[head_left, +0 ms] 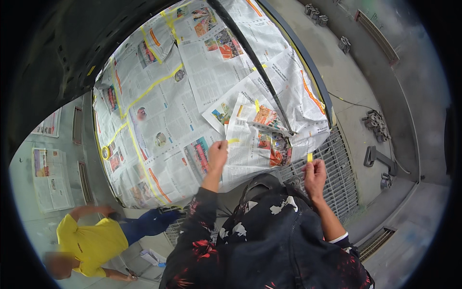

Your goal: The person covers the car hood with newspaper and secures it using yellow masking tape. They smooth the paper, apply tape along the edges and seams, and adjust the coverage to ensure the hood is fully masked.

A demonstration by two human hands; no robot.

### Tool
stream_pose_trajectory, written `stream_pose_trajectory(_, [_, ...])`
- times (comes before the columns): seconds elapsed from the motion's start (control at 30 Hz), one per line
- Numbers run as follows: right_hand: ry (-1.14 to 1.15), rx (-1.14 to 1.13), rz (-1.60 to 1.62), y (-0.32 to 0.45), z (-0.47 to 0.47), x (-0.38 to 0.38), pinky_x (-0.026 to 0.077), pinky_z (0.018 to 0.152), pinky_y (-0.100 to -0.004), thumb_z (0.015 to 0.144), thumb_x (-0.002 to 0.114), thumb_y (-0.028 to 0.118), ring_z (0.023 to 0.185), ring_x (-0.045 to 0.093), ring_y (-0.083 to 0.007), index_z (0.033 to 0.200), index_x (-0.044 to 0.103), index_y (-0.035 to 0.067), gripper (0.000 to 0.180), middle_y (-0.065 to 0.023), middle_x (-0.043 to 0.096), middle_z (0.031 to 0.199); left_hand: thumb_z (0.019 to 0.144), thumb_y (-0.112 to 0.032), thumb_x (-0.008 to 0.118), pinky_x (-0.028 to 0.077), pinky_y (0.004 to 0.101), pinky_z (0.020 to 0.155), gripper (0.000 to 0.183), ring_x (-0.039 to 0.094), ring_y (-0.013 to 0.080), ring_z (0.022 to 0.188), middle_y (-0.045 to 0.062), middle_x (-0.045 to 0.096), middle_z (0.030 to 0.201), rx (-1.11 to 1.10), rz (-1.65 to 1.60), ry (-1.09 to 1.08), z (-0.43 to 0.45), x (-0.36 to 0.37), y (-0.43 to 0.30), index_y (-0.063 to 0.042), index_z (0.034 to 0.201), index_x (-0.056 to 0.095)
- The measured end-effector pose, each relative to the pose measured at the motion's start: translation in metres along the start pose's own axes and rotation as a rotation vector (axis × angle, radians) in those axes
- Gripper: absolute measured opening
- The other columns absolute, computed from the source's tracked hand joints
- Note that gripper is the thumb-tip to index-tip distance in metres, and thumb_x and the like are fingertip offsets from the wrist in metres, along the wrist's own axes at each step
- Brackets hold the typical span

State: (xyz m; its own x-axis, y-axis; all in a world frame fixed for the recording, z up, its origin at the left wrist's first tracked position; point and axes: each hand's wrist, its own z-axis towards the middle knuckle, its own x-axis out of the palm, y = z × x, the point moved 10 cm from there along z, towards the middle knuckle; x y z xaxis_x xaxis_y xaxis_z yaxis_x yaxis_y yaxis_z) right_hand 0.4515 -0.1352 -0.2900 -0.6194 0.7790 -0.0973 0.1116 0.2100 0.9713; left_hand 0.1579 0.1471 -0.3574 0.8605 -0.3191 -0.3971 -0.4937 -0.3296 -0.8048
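Note:
My left hand (217,155) pinches a short strip of yellow masking tape (234,140) over the newspaper sheets (162,108) that cover the car's engine bay beneath a raised dark hood. In my right hand (314,173), held out past the near right edge of the paper, is another short piece of yellow tape (309,157) between thumb and fingers. Long yellow tape lines join many of the sheets. A dark prop rod (252,54) crosses above them and ends near the crumpled sheets in front of me. At the far left edge lies a roll of yellow tape (105,152).
A co-worker in a yellow shirt (97,242) bends at the lower left, apart from me. Metal floor grating (335,166) runs beside the car. A hose (350,101), metal parts (376,124) and a grey stand-like object (379,159) lie on the right. The raised hood (54,54) hangs overhead.

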Motion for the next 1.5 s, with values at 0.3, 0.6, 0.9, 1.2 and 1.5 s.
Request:
stream_pose_trajectory(0.3, [0.119,0.227,-0.085,-0.047,-0.014,-0.012,0.044,0.05,-0.0238,0.098,0.056,0.012,0.055,0.053,-0.009,0.091,0.049,0.005,0.012,-0.0058,0.063,0.076,0.072,-0.057,0.075,0.053,0.0415,0.07,0.064,0.07,0.0319,0.082,0.019,0.071,0.088,0.039,0.689,0.025,0.082,0.008,0.004,0.004,0.09,0.071])
stream_pose_trajectory(0.6, [-0.001,0.276,-0.102,-0.066,-0.023,-0.03,0.043,0.049,-0.0237,0.096,0.059,0.014,0.055,0.053,-0.0084,0.092,0.051,0.006,0.012,-0.005,0.063,0.075,0.071,-0.058,0.077,0.054,0.0446,0.082,0.068,0.066,0.0359,0.101,0.021,0.068,0.106,0.088,1.085,-0.021,0.094,-0.001,-0.017,0.0,0.106,0.068])
stream_pose_trajectory(0.9, [0.019,0.381,0.034,-0.097,-0.021,-0.05,0.047,0.053,-0.0247,0.096,0.059,0.014,0.059,0.057,-0.0098,0.091,0.05,0.006,0.014,-0.005,0.064,0.075,0.085,-0.032,0.065,0.051,0.0488,0.081,0.026,0.066,0.0363,0.091,0.014,0.067,0.091,0.237,0.947,-0.214,0.077,-0.032,-0.006,-0.008,0.095,0.064])
stream_pose_trajectory(1.2, [0.283,0.372,0.07,-0.084,0.052,-0.112,0.049,0.058,-0.0261,0.095,0.056,0.01,0.064,0.058,-0.0103,0.104,0.053,0.003,0.012,-0.0082,0.068,0.088,0.087,-0.038,0.068,0.054,0.0377,0.075,0.035,0.069,0.0288,0.084,0.015,0.072,0.089,0.286,0.749,0.625,-0.117,0.201,-0.078,-0.004,0.097,0.071])
stream_pose_trajectory(1.5, [0.59,0.109,-0.235,0.015,0.122,-0.21,0.054,0.071,-0.0305,0.093,0.054,0.011,0.078,0.068,-0.0152,0.123,0.058,0.003,0.031,-0.0104,0.071,0.09,0.09,-0.019,0.069,0.053,0.0282,0.075,0.031,0.067,0.0126,0.084,0.007,0.071,0.093,0.234,0.142,0.728,-0.226,0.431,-0.184,0.003,0.111,0.065])
